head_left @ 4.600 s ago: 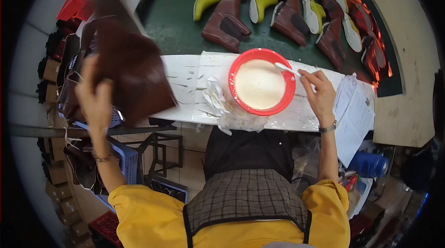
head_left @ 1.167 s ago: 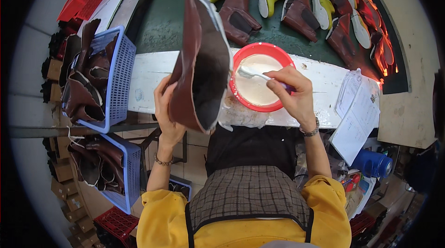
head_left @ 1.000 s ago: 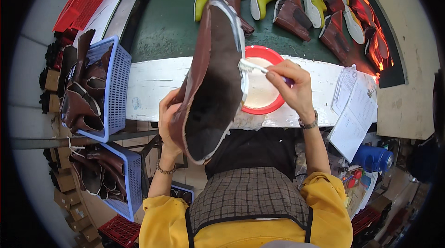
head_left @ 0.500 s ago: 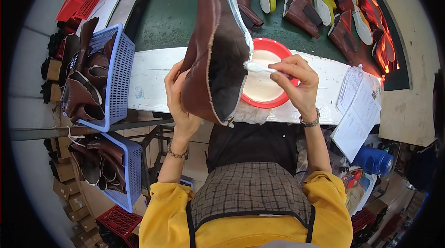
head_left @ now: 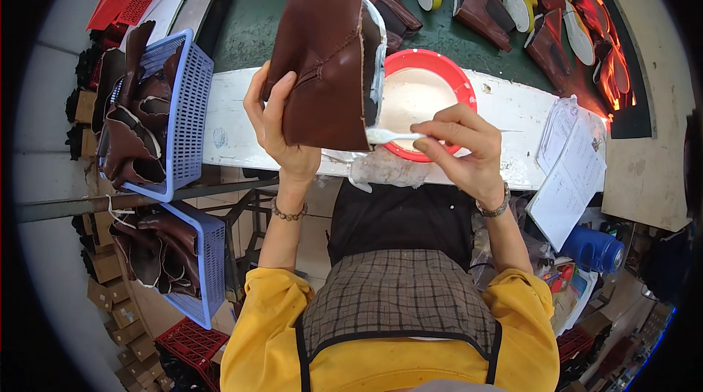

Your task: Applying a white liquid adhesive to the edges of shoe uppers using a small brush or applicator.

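The left hand (head_left: pixel 288 146) grips a brown leather boot upper (head_left: pixel 318 69); the right hand (head_left: pixel 467 150) pinches a brush (head_left: pixel 392 138) at its edge, red bowl (head_left: pixel 466 89) just beyond — overloading could smear the outside.

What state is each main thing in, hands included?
Left hand: gripping the brown boot upper
Right hand: pinching the white brush
Brown boot upper: held, white coating along its edge
White brush: tip at that edge
Red bowl: holding cream-coloured liquid
Far blue basket: loaded with boot pieces
Near blue basket: likewise
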Demonstrator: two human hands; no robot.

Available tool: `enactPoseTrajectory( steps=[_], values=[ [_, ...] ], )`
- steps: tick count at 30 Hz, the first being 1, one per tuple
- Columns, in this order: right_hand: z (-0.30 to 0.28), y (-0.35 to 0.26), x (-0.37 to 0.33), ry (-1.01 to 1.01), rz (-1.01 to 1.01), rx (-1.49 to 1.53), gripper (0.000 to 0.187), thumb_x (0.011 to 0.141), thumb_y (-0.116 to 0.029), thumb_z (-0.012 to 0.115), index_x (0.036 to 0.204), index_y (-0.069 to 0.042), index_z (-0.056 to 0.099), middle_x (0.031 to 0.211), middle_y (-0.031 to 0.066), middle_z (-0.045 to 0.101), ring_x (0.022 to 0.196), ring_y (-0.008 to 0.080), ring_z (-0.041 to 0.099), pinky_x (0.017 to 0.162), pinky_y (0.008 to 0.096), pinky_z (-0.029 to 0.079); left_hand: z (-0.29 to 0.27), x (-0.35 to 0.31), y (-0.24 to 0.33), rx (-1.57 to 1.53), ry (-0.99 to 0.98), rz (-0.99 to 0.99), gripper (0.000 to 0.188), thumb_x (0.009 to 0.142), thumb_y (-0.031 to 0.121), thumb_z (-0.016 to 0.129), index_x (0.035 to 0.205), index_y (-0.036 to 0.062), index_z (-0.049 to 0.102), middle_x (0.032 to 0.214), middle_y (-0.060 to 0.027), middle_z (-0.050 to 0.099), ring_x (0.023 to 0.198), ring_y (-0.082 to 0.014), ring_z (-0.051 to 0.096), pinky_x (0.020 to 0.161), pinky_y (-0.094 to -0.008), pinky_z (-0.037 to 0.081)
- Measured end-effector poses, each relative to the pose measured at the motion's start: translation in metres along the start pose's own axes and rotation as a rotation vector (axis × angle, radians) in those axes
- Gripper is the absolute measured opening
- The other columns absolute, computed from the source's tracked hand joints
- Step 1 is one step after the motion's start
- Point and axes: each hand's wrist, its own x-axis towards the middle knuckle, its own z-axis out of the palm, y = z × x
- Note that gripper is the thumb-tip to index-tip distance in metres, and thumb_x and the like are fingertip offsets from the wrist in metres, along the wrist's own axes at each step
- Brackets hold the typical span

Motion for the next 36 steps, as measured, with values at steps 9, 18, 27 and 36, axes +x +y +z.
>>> enactPoseTrajectory(
  steps=[9, 18, 27, 36],
  values=[
    [-0.040, 0.035, -0.001, 0.041, 0.222, -0.362, 0.010, 0.089, -0.012, 0.075, 0.098, -0.009, 0.080, 0.086, 0.0042, 0.069, 0.068, 0.0175, 0.065, 0.058, 0.0286, 0.048, -0.037, -0.001, -0.002, -0.316, 0.024, -0.570, 0.065, 0.082, -0.012, 0.052, 0.145, 0.0001, 0.049, 0.121, -0.0128, 0.065, 0.092, -0.0179, 0.067, 0.067, -0.0239, 0.053],
    [-0.058, 0.039, 0.019, 0.050, 0.154, -0.289, 0.017, 0.083, -0.010, 0.078, 0.100, -0.011, 0.079, 0.089, 0.0020, 0.069, 0.076, 0.0172, 0.064, 0.065, 0.0303, 0.048, -0.126, 0.002, -0.023, -0.731, -0.214, -1.341, 0.053, 0.061, -0.018, 0.046, 0.109, 0.0020, 0.057, 0.086, -0.0138, 0.067, 0.042, -0.0137, 0.039, 0.034, -0.0225, 0.026],
    [-0.053, 0.040, 0.030, 0.019, -0.032, -0.247, 0.020, 0.081, -0.009, 0.080, 0.100, -0.013, 0.080, 0.088, 0.0008, 0.069, 0.076, 0.0140, 0.061, 0.075, 0.0301, 0.037, -0.135, -0.014, -0.039, -1.080, -0.092, -1.434, 0.031, 0.059, -0.012, 0.049, 0.087, -0.0029, 0.060, 0.085, -0.0216, 0.066, 0.044, -0.0190, 0.045, 0.033, -0.0247, 0.022],
    [-0.036, 0.038, 0.049, -0.002, -0.134, -0.179, 0.019, 0.082, -0.010, 0.080, 0.101, -0.013, 0.080, 0.088, 0.0007, 0.069, 0.074, 0.0138, 0.062, 0.079, 0.0298, 0.038, -0.118, -0.022, -0.023, -0.982, -0.112, -1.407, 0.011, 0.074, -0.004, 0.063, 0.084, -0.0022, 0.068, 0.065, -0.0109, 0.065, 0.041, -0.0141, 0.046, 0.036, -0.0256, 0.021]
  ],
)
